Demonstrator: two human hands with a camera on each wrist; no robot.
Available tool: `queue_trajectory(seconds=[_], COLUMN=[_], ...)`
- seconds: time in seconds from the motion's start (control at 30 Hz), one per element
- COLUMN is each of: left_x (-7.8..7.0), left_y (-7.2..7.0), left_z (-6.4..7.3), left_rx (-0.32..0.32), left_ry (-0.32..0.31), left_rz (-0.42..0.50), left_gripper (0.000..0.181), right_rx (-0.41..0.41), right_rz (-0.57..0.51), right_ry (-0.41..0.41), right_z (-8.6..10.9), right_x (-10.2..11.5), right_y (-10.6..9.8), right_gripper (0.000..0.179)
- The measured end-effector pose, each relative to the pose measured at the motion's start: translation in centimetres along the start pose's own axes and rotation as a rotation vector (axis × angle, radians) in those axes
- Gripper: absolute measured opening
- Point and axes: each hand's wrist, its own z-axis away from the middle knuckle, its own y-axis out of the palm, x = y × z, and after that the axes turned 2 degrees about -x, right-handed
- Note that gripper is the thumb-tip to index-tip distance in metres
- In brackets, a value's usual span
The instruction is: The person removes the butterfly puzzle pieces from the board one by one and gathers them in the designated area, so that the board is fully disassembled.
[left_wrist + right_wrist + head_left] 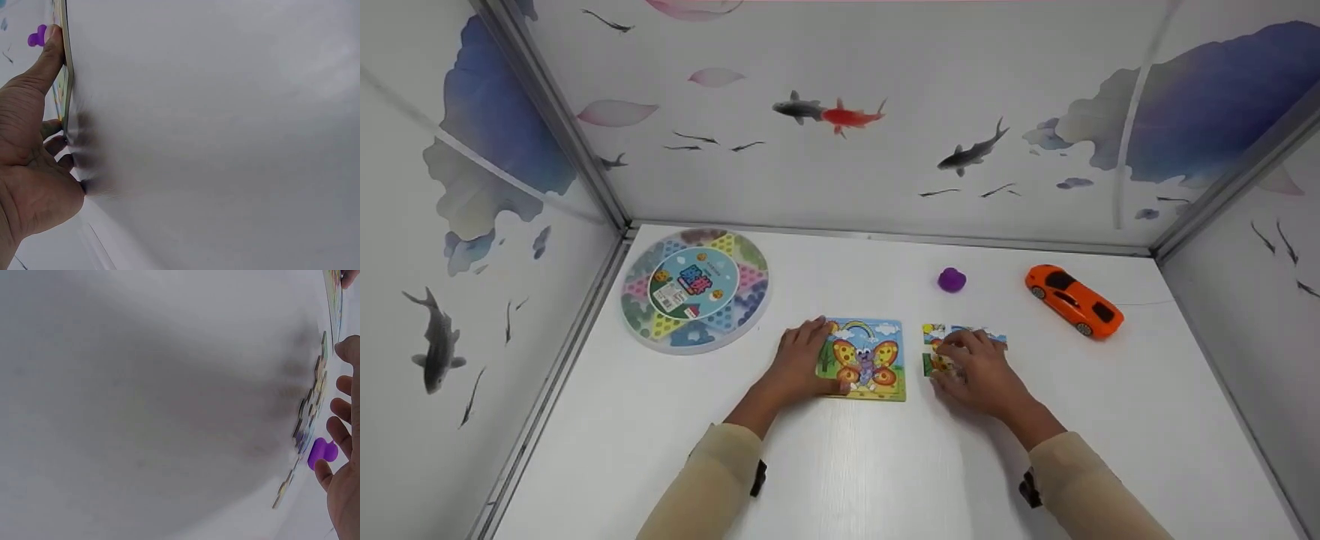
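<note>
On the white table (pixel 877 465) lies a square butterfly jigsaw puzzle (pixel 865 356), its picture facing up. My left hand (pixel 799 364) grips its left side, the thumb on the lower left corner and the fingers at the upper left. In the left wrist view, the thumb lies against the board's edge (pixel 67 73). To the right is a patch of loose puzzle pieces (pixel 928 365), partly hidden by my right hand (pixel 981 375). The right hand's fingers are loosely bent over these pieces; in the right wrist view they are apart from the pieces (pixel 306 410), with nothing between them.
A round Chinese checkers box (pixel 695 291) lies at the back left. Behind the loose pieces is a small purple object (pixel 952 280), and an orange toy car (pixel 1074 301) stands further right. White printed panels (pixel 870 180) enclose the table's back and sides.
</note>
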Motion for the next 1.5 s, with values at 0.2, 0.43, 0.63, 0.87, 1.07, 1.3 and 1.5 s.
queue_trajectory(seconds=[0.2, 0.43, 0.63, 0.87, 1.07, 1.3, 1.5], left_x=[-0.1, -0.2, -0.3, 0.1, 0.0, 0.1, 0.2], left_y=[-0.1, -0.2, -0.4, -0.1, -0.3, -0.2, 0.0], left_z=[0.0, 0.0, 0.2, 0.1, 0.2, 0.0, -0.1], left_rx=[0.001, 0.004, 0.0, 0.006, 0.014, 0.008, 0.016], left_ry=[-0.002, 0.002, 0.009, 0.016, 0.009, 0.014, -0.005], left_rz=[0.003, -0.013, -0.002, 0.031, 0.019, -0.006, -0.007], left_gripper=[0.115, 0.114, 0.114, 0.113, 0.113, 0.113, 0.114], right_rx=[0.027, 0.058, 0.09, 0.071, 0.07, 0.081, 0.109], right_rz=[0.004, 0.008, 0.042, 0.098, 0.105, 0.107, 0.099], right_ry=[0.007, -0.01, -0.018, -0.071, -0.106, -0.105, -0.074], right_z=[-1.1, -1.9, -2.5, -2.9, -3.3, -3.8, -4.0], right_x=[2.3, 4.2, 5.2, 5.8, 6.5, 7.1, 7.6], right_y=[1.0, 2.0, 2.3, 2.8, 2.9, 3.2, 3.3], right_gripper=[0.044, 0.049, 0.053, 0.057, 0.049, 0.046, 0.051])
